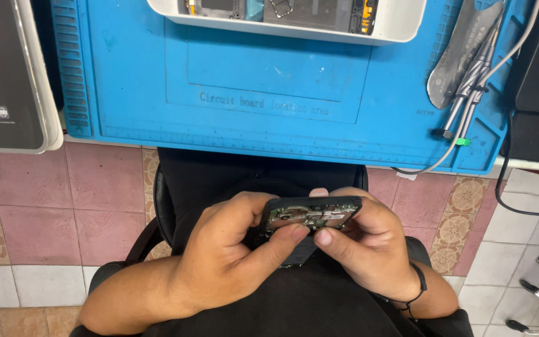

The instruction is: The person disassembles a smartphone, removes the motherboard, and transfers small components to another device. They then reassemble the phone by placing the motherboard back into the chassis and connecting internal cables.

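I hold an opened black phone [310, 215] edge-up over my lap, its inner metal parts and board showing along the top. My left hand [232, 249] grips its left side, the thumb reaching across to press at the lower edge. My right hand [369, 243] wraps the right side, thumb tip meeting the left thumb under the phone. A black band circles my right wrist.
A blue repair mat [269, 93] covers the bench ahead. A white tray [400, 25] with phone parts sits at its far edge. Tweezers [469, 93] and a grey phone back lie at right, with cables. A dark box [1, 75] sits left. Tiled floor below.
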`<state>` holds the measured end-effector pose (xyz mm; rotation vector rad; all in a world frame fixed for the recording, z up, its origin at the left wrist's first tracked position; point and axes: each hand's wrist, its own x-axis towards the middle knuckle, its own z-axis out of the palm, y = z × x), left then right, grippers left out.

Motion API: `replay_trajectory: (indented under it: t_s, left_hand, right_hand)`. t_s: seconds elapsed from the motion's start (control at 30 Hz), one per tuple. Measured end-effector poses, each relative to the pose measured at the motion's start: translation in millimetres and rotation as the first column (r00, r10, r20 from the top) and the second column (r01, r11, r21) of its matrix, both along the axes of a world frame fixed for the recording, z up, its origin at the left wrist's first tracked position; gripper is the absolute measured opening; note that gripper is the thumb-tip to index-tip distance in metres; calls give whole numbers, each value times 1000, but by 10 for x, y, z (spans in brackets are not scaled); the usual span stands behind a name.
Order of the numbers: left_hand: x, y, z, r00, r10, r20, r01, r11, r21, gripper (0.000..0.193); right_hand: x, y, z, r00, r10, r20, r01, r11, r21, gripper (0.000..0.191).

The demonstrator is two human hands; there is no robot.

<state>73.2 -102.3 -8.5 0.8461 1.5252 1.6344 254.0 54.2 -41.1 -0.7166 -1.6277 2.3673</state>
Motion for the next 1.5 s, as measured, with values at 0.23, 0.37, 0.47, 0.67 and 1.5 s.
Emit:
replay_trajectory:
  t_s: [0.23,0.37,0.47,0.67,1.5]
  left_hand:
    - [4,-5,-33,998,-7,60,8,1000,-21,19]
    - [7,-5,-32,998,-7,70,7,1000,-2,19]
    - [1,-14,-18,999,-10,43,10,1000,0,19]
    - [-21,-14,-6,999,-9,34,9,1000,16,19]
    - [-43,-27,-52,997,-12,83,11,1000,11,19]
  right_hand:
    - [-61,38,7,1000,-16,-14,13,983,-181,20]
    - [-83,122,56,996,84,38,-77,983,-164,21]
    - [-97,135,69,996,92,-6,-91,968,-234,24]
    - [-146,112,24,998,23,-52,-43,894,-446,29]
    - [-168,100,26,996,66,-65,-83,948,-308,30]
